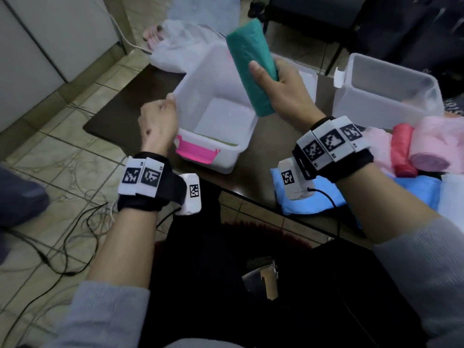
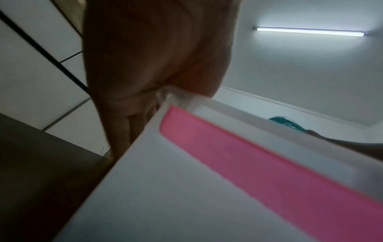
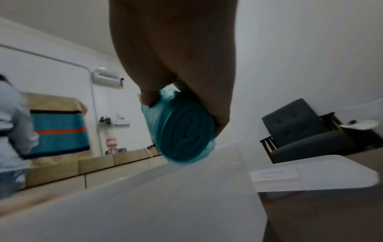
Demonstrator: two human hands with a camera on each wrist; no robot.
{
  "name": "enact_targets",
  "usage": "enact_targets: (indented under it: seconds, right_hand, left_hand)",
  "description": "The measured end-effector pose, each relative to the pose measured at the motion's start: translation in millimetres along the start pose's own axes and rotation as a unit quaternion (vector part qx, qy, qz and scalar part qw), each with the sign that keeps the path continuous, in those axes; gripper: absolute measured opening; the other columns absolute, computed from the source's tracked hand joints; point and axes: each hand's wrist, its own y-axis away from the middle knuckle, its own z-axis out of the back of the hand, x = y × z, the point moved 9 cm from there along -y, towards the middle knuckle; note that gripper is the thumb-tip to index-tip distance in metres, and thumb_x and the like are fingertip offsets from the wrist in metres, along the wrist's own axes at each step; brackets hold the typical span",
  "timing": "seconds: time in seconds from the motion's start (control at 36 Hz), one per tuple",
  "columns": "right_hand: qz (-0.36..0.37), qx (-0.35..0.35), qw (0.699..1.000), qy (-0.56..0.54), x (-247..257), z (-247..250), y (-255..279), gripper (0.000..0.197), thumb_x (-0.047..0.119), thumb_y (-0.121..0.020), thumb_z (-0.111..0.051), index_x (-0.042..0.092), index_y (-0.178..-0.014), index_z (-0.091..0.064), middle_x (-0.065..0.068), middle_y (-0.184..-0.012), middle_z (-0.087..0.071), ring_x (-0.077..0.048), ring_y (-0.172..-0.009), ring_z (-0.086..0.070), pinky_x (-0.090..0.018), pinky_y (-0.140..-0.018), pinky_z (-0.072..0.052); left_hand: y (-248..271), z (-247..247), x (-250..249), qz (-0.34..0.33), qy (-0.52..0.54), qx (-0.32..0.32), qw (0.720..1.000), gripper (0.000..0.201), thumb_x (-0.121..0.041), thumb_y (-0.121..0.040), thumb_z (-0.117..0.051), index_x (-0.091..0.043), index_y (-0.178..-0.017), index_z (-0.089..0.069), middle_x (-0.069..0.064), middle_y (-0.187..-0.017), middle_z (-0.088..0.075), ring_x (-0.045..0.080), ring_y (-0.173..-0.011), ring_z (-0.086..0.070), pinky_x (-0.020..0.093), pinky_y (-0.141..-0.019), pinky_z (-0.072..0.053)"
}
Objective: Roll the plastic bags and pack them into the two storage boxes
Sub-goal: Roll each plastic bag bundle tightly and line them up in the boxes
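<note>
My right hand point(image 1: 276, 84) grips a rolled green plastic bag point(image 1: 251, 64) and holds it tilted above the near storage box point(image 1: 190, 81), a translucent tub with pink tape point(image 1: 195, 151) on its front. The roll's spiral end point(image 3: 184, 131) faces the right wrist camera. My left hand point(image 1: 158, 121) grips that box's left rim, the thumb over the edge point(image 2: 165, 93). The box looks bare inside. A second translucent storage box point(image 1: 361, 106) stands to the right. Pink and red rolled bags point(image 1: 411, 146) lie at the right, and flat blue bags point(image 1: 324, 197) lie under my right wrist.
A loose white plastic bag point(image 1: 180, 43) lies behind the near box. A white lid point(image 1: 306, 76) rests between the boxes. The dark table's edge point(image 1: 251, 197) runs near my lap. Cables point(image 1: 62, 247) trail over the tiled floor at left. A dark chair point(image 3: 300, 131) stands beyond.
</note>
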Motion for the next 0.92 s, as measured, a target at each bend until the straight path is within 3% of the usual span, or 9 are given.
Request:
enact_targets:
  seconds: [0.11, 0.17, 0.22, 0.33, 0.47, 0.58, 0.67, 0.75, 0.92]
  right_hand:
    - [0.085, 0.002, 0.982, 0.166, 27, -20, -8, 0.044, 0.040, -0.095, -0.050, 0.007, -0.123, -0.048, 0.001, -0.106, -0.052, -0.011, -0.089, -0.050, -0.014, -0.068, -0.040]
    - [0.127, 0.010, 0.967, 0.220, 38, -29, -10, 0.049, 0.043, -0.094, -0.050, 0.006, -0.126, -0.046, -0.006, -0.117, -0.051, -0.020, -0.103, -0.049, -0.027, -0.084, -0.041]
    - [0.130, 0.026, 0.944, 0.302, 42, -42, -14, 0.052, 0.045, -0.093, -0.049, 0.007, -0.127, -0.045, -0.012, -0.124, -0.050, -0.027, -0.112, -0.046, -0.037, -0.092, -0.039]
    - [0.112, 0.085, 0.872, 0.468, 34, -72, -14, 0.055, 0.048, -0.094, -0.046, 0.006, -0.129, -0.043, -0.015, -0.128, -0.045, -0.032, -0.117, -0.043, -0.043, -0.091, -0.038]
    - [0.065, 0.140, 0.816, 0.557, 7, -92, -11, 0.054, 0.046, -0.093, -0.050, 0.004, -0.128, -0.044, -0.016, -0.130, -0.048, -0.033, -0.120, -0.044, -0.043, -0.094, -0.036]
    - [-0.039, 0.219, 0.858, 0.463, -18, -101, -8, 0.053, 0.036, -0.093, -0.055, 0.003, -0.131, -0.036, -0.018, -0.130, -0.049, -0.033, -0.117, -0.048, -0.036, -0.088, -0.037]
    - [-0.060, 0.264, 0.851, 0.451, -25, -106, -5, 0.052, 0.040, -0.096, -0.050, 0.003, -0.131, -0.040, -0.018, -0.132, -0.049, -0.031, -0.118, -0.048, -0.031, -0.084, -0.034]
    - [-0.081, 0.260, 0.858, 0.436, -24, -104, -5, 0.051, 0.043, -0.098, -0.042, 0.003, -0.129, -0.047, -0.020, -0.131, -0.049, -0.031, -0.122, -0.043, -0.032, -0.093, -0.035]
    - [-0.079, 0.281, 0.863, 0.412, -27, -104, -5, 0.049, 0.035, -0.098, -0.047, 0.008, -0.138, -0.040, -0.014, -0.139, -0.046, -0.028, -0.125, -0.044, -0.030, -0.097, -0.035]
  left_hand:
    - [14, 8, 2, -0.017, -0.006, -0.029, 0.999, 0.040, -0.034, -0.099, -0.037, -0.013, -0.073, -0.057, 0.003, -0.076, -0.053, 0.025, -0.081, -0.048, 0.029, -0.069, -0.032]
    - [21, 12, 10, -0.028, 0.022, -0.045, 0.998, 0.036, -0.035, -0.100, -0.037, -0.015, -0.099, -0.067, 0.001, -0.092, -0.060, 0.023, -0.096, -0.054, 0.028, -0.078, -0.037]
    - [27, 14, 16, -0.044, 0.050, -0.059, 0.996, 0.034, -0.033, -0.100, -0.039, -0.016, -0.111, -0.065, 0.001, -0.106, -0.064, 0.021, -0.107, -0.055, 0.028, -0.085, -0.040]
    - [38, 14, 20, -0.100, 0.095, -0.069, 0.988, 0.030, -0.027, -0.100, -0.042, -0.011, -0.111, -0.065, -0.005, -0.103, -0.064, 0.009, -0.095, -0.055, 0.019, -0.078, -0.039]
    - [48, 12, 26, -0.130, 0.145, -0.084, 0.977, 0.029, -0.024, -0.100, -0.043, -0.007, -0.106, -0.065, -0.012, -0.089, -0.059, -0.008, -0.075, -0.052, 0.001, -0.066, -0.036]
    - [52, 9, 32, -0.138, 0.171, -0.087, 0.972, 0.028, -0.026, -0.100, -0.043, -0.008, -0.108, -0.064, -0.018, -0.086, -0.059, -0.021, -0.076, -0.054, 0.000, -0.068, -0.040]
    - [53, 9, 34, -0.141, 0.181, -0.098, 0.968, 0.030, -0.027, -0.100, -0.043, -0.009, -0.110, -0.065, -0.016, -0.089, -0.060, -0.021, -0.078, -0.054, 0.004, -0.070, -0.043]
    - [53, 8, 34, -0.143, 0.187, -0.101, 0.967, 0.031, -0.029, -0.100, -0.043, -0.010, -0.111, -0.064, -0.015, -0.092, -0.061, -0.021, -0.082, -0.054, 0.005, -0.072, -0.044]
    - [53, 8, 29, -0.148, 0.185, -0.104, 0.966, 0.030, -0.027, -0.100, -0.043, -0.009, -0.109, -0.065, -0.013, -0.091, -0.061, -0.021, -0.080, -0.054, 0.004, -0.069, -0.042]
